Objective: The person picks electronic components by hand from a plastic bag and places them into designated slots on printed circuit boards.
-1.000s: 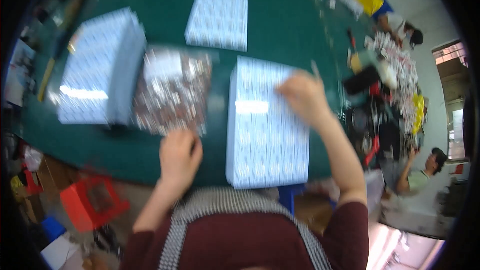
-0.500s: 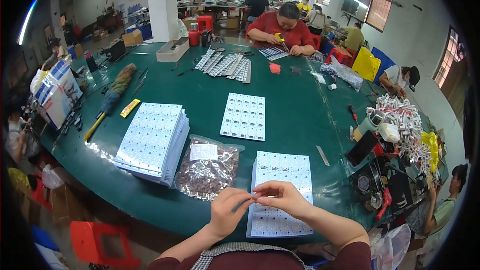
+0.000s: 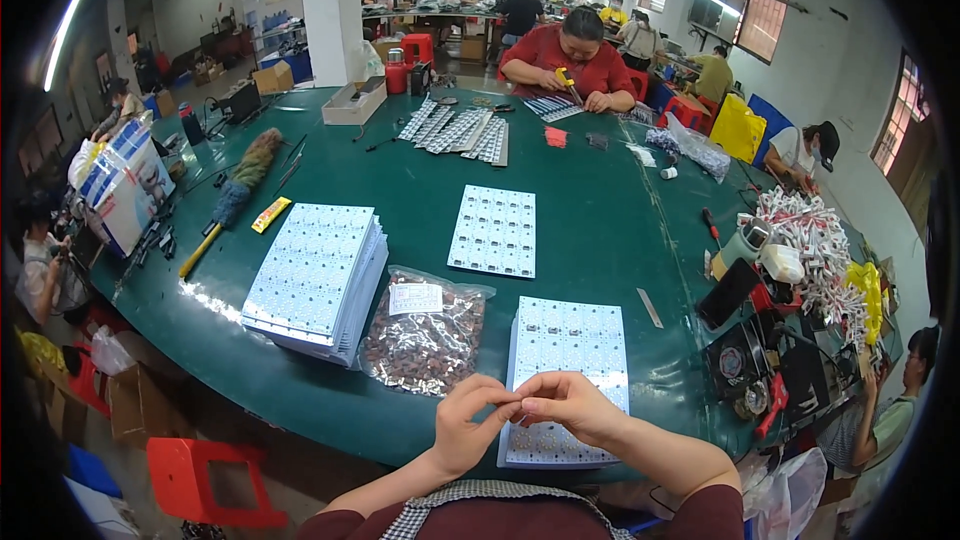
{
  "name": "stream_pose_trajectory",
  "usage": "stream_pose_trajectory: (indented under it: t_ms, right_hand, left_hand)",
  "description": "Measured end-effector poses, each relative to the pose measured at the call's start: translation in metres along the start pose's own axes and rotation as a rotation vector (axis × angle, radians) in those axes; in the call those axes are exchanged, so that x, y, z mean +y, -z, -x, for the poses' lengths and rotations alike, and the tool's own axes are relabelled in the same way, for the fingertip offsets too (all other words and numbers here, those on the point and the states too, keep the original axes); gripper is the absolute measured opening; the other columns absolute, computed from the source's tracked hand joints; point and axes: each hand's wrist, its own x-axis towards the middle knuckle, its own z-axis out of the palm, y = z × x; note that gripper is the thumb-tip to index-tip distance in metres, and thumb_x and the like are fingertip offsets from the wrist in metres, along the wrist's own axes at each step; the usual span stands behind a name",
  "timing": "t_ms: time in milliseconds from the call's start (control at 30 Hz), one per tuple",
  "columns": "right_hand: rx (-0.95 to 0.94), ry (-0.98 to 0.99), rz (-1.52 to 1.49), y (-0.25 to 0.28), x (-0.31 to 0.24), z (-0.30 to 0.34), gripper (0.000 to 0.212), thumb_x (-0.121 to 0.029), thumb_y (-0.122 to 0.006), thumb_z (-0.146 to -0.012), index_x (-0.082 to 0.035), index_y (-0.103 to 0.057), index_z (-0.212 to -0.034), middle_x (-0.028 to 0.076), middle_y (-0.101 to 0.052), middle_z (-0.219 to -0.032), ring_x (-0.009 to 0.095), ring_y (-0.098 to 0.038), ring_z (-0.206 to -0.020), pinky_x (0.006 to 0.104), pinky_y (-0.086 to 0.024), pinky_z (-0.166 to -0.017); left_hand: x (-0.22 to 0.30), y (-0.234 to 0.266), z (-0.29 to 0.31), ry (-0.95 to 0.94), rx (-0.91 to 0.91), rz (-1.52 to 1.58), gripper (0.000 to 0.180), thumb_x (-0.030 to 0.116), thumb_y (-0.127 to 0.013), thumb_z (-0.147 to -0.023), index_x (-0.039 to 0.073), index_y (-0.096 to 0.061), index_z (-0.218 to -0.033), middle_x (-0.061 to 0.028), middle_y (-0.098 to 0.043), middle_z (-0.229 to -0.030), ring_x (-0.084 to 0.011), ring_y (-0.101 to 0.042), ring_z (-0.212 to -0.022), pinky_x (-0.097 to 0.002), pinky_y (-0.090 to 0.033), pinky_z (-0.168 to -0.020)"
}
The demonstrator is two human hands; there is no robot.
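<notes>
My left hand (image 3: 468, 427) and my right hand (image 3: 578, 408) meet fingertip to fingertip, both pinched. Whatever lies between the fingers is too small to make out. They are above the near edge of a stack of white circuit board panels (image 3: 570, 340), whose top panel has a few dark parts in its upper rows. Left of the stack is a clear plastic bag of small brown-and-silver components (image 3: 425, 340) with a white label. A taller stack of white panels (image 3: 310, 265) stands further left. One single panel (image 3: 494, 230), fitted with dark parts, lies beyond the bag.
On the green table (image 3: 400, 200) lie a duster (image 3: 240, 185), a yellow packet (image 3: 271, 214) and a metal strip (image 3: 650, 307). Cut board strips (image 3: 462, 132) lie at the far side, near a person in red (image 3: 575, 50) holding a yellow tool. White cabled parts (image 3: 805, 240) are heaped right.
The view has shifted slightly, so the table things sit a little further right. My hands stay pinched together at nearly the same place over the stack.
</notes>
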Motion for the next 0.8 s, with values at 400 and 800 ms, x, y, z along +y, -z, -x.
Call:
stream_pose_trajectory:
  t_ms: [400, 800]
  right_hand:
    - [-0.011, -0.079, -0.117, 0.006, 0.003, 0.001, 0.021, -0.015, -0.065, -0.088, 0.0, -0.063, -0.102, 0.008, -0.066, -0.094, 0.015, -0.064, -0.087, 0.0288, -0.053, -0.079]
    - [0.047, -0.069, 0.003, 0.01, -0.002, 0.011, 0.023, -0.02, -0.069, -0.086, -0.001, -0.066, -0.097, 0.007, -0.066, -0.089, 0.013, -0.062, -0.082, 0.0275, -0.051, -0.073]
  left_hand:
    - [-0.002, -0.004, 0.003, -0.086, -0.026, -0.071, 0.016, 0.003, -0.072, -0.075, 0.001, -0.068, -0.09, -0.0094, -0.061, -0.083, -0.0206, -0.061, -0.073, -0.029, -0.048, -0.062]
    - [-0.002, -0.008, 0.006, -0.178, -0.043, -0.143, 0.026, -0.001, -0.075, -0.07, 0.001, -0.067, -0.095, -0.0105, -0.061, -0.088, -0.0187, -0.061, -0.071, -0.0276, -0.05, -0.06]
